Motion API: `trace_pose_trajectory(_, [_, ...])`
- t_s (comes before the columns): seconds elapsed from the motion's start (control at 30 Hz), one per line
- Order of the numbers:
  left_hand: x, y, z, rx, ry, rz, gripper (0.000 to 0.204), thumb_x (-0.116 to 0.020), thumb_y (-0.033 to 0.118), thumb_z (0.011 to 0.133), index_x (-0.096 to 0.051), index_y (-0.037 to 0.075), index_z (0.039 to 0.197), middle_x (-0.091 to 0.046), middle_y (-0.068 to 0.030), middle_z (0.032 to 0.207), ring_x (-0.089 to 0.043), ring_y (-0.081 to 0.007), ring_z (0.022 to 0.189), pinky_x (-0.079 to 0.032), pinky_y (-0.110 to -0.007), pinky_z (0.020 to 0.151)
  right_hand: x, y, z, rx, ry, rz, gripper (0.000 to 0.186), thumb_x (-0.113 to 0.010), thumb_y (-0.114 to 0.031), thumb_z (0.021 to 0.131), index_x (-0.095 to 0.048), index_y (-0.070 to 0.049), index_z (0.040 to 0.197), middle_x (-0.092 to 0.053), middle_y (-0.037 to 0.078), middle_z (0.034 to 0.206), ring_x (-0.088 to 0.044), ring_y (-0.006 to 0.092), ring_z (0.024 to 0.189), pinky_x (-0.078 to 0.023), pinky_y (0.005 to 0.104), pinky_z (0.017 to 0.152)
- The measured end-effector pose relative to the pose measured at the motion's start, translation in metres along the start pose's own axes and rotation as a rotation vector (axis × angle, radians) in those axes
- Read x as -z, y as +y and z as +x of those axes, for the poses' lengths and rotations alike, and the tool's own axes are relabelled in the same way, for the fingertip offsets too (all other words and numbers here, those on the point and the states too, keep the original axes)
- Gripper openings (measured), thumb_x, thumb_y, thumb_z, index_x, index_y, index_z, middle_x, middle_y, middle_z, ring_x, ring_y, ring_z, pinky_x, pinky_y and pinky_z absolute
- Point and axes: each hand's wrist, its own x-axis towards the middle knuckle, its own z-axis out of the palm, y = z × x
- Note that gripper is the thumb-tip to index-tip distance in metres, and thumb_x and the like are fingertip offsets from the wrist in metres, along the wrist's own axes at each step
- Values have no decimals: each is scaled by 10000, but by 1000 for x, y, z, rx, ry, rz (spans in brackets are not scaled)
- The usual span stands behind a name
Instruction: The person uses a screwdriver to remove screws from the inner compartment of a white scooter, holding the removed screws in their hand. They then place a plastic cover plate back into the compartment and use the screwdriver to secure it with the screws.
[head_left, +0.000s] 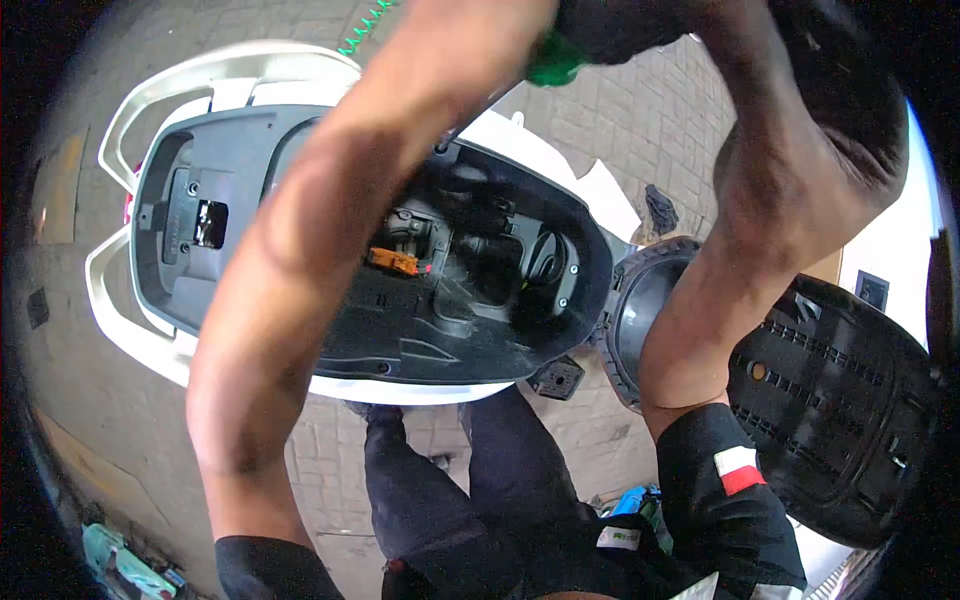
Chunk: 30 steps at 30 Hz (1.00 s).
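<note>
Left hand: my left hand (585, 35), looking black-covered, is raised at the top edge and partly cut off; I cannot tell whether it is clenched, loose or grasping something.
Green patch: a bright green patch (555, 65) shows just beyond my left wrist.
Right hand: my right hand (668, 20), dark and cut off likewise, is close beside the left; I cannot tell its grip either.
Left arm: my bare left forearm (400, 130) slants from lower left up across the scooter body toward top centre, the elbow bent.
Right arm: my right arm rises from its short black sleeve (715, 490), bends sharply at the elbow, and its forearm turns inward at the top.
Scooter: the white-panelled scooter body (600, 195) lies below my arms, its black plastic storage well (470, 350) open.
Connector: an orange plastic connector (393, 261) sits inside that well.
Seat: the ribbed black seat underside (845, 410) faces up at right.
Rail: a pale curved grab rail (125, 290) borders the left end.
Floor: grey paving (330, 480) surrounds my legs.
</note>
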Motion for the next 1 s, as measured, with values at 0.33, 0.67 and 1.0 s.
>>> trace_pose_trajectory(0.33, [-1,-5,4,127,-229,26,494,-347,489,1079,-548,73,1255,-669,-138,1084,-650,-196,876,-568,-345,866,3,-10,-5,-75,42,86,333,-836,-126,806,-691,-78,1102,-723,135,1045,-722,234,940,-595,327,821])
trace_pose_trajectory(0.67, [-28,20,-14,9,100,-373,743,-237,605,1055,-561,-32,1262,-664,-206,1054,-677,-226,913,-589,-321,775,-3,-19,-11,-107,73,173,371,-844,-103,792,-679,-65,1121,-710,159,1083,-715,252,979,-599,344,846])
trace_pose_trajectory(1.0, [-5,-51,-1,174,340,354,777,-263,669,1006,-615,43,1302,-678,-161,884,-639,-196,872,-472,-276,669,-7,-34,-19,-177,82,335,409,-851,-80,777,-667,-51,1140,-697,183,1120,-708,269,1018,-603,361,871])
